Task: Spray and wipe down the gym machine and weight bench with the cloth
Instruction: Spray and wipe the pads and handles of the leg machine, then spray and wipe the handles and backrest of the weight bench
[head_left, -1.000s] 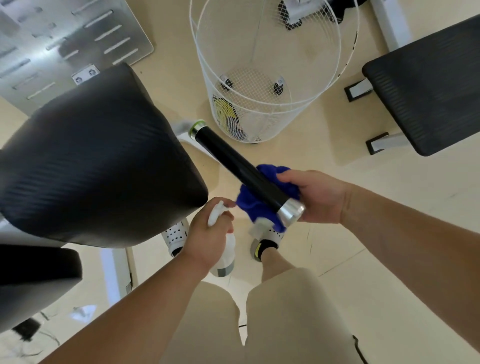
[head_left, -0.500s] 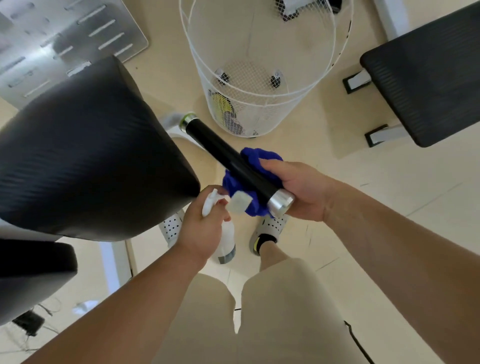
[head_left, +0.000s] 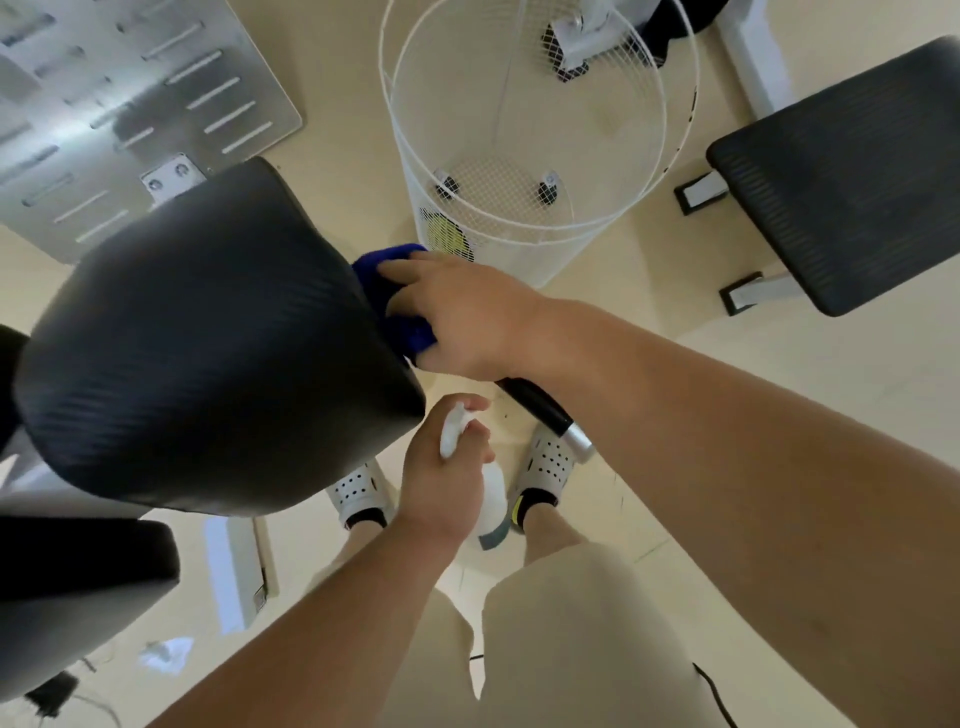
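Note:
My right hand (head_left: 462, 317) grips a blue cloth (head_left: 395, 296) wrapped around the machine's black handle bar (head_left: 540, 408), up near the far end of the bar. Only the bar's near part and its silver end cap show below my wrist. The cloth lies right beside the edge of the machine's large black padded seat (head_left: 208, 343). My left hand (head_left: 441, 478) holds a white spray bottle (head_left: 488, 499) upright just below the bar, its nozzle pointing up toward the bar. A black weight bench pad (head_left: 852, 171) stands at the right.
A white wire-mesh basket (head_left: 524, 130) stands on the floor beyond the handle. A perforated metal plate (head_left: 119, 104) lies at the upper left. A second black pad (head_left: 78, 587) is at the lower left. My white shoes (head_left: 545, 467) stand under the bar.
My right hand has slid the blue cloth along the bar from its near silver end up to the far end by the seat. The spray bottle stays in my left hand.

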